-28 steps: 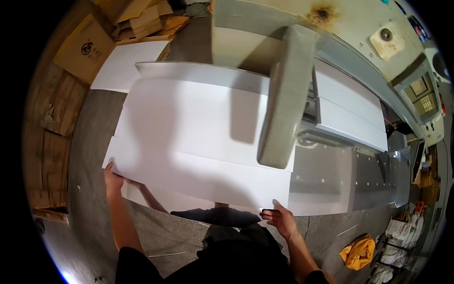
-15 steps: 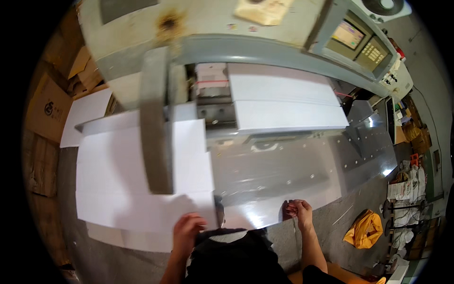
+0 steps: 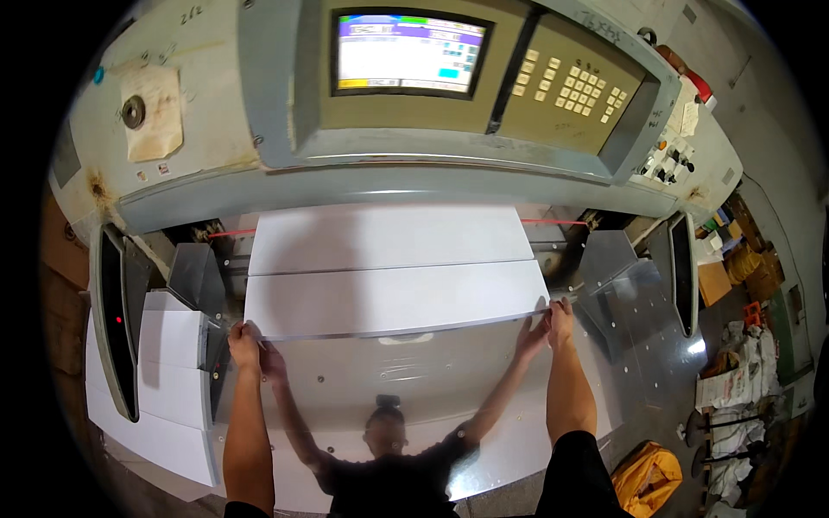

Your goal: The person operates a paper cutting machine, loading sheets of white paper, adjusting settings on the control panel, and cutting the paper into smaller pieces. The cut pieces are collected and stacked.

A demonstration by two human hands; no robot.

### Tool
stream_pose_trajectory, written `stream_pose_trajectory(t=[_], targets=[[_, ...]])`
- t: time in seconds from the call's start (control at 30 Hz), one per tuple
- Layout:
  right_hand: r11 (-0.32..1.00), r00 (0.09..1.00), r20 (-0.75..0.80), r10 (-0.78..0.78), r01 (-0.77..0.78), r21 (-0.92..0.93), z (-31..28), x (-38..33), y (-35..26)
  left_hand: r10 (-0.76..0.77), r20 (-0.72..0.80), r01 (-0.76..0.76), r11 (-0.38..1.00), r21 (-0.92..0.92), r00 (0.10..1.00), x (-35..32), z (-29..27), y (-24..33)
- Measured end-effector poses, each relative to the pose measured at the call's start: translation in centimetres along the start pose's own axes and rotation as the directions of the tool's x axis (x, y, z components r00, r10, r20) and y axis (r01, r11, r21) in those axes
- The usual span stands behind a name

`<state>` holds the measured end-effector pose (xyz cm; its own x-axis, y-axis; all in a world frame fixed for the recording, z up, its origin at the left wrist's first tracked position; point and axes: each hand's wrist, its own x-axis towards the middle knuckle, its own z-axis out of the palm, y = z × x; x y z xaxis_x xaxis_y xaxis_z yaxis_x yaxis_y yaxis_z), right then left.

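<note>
Head view: the left hand (image 3: pixel 244 345) and right hand (image 3: pixel 560 322), fingers curled, touch front corners of the white stack (image 3: pixel 406 285) on the tabletop (image 3: pixel 363 367); grip firmness cannot be told; uneven pushing could skew it

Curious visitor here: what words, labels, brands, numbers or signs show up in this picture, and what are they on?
Machine casing: handwritten figures at upper left, which I won't copy out.
Lit screen: text too blurred to read.
Keypad: key markings too small to read.
Small stickers: too small to read.
White sack: print too small to read.
White sheets: no writing visible.
</note>
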<state>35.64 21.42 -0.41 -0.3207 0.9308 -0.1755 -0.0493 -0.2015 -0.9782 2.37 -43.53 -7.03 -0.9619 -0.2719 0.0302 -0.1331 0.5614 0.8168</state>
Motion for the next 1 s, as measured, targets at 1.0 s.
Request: stream_pose_trajectory(t=[1.0], targets=[[0.562, 0.677, 0.317, 0.664, -0.732, 0.385, -42.6, -19.2, -4.5, -0.417, 0.251, 0.450, 0.493, -0.745, 0.873, -61.5, -10.4, 6.4]])
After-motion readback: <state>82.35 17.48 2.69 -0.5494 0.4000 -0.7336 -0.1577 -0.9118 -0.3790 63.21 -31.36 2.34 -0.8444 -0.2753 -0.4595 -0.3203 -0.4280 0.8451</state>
